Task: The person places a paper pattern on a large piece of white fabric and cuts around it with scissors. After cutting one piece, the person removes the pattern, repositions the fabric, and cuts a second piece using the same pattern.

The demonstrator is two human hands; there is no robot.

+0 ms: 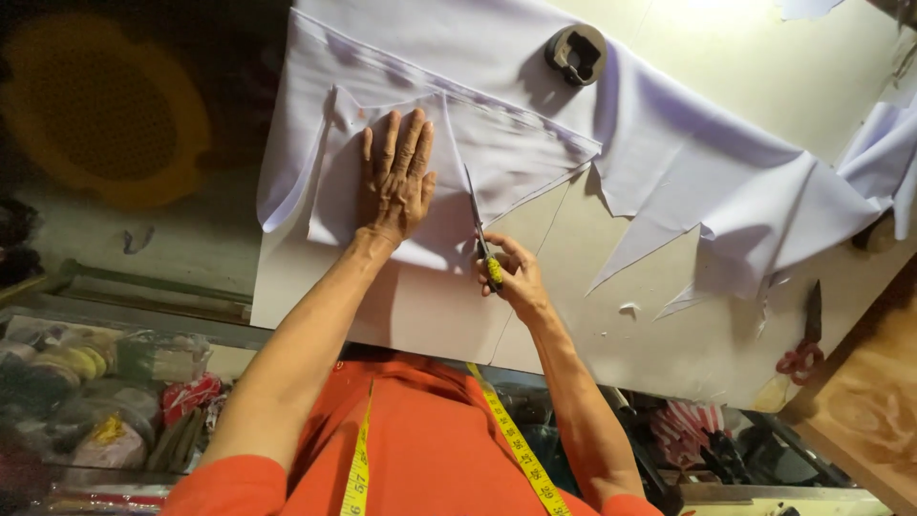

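Note:
White fabric (pixel 669 182) lies spread over a pale cutting table (pixel 430 315). My left hand (pixel 394 182) presses flat on a folded piece of that fabric, fingers pointing away from me. My right hand (pixel 511 277) grips yellow-handled scissors (pixel 480 229). Their blades point away from me into the fabric edge just right of my left hand. A yellow measuring tape (pixel 516 449) hangs around my neck over an orange shirt.
A dark round weight (pixel 576 53) sits on the fabric at the far side. Red-handled scissors (pixel 807 334) lie at the table's right edge. Small fabric scraps (pixel 628 309) dot the table. A yellow basket (pixel 105 110) is on the floor to the left, and cluttered shelves lie below.

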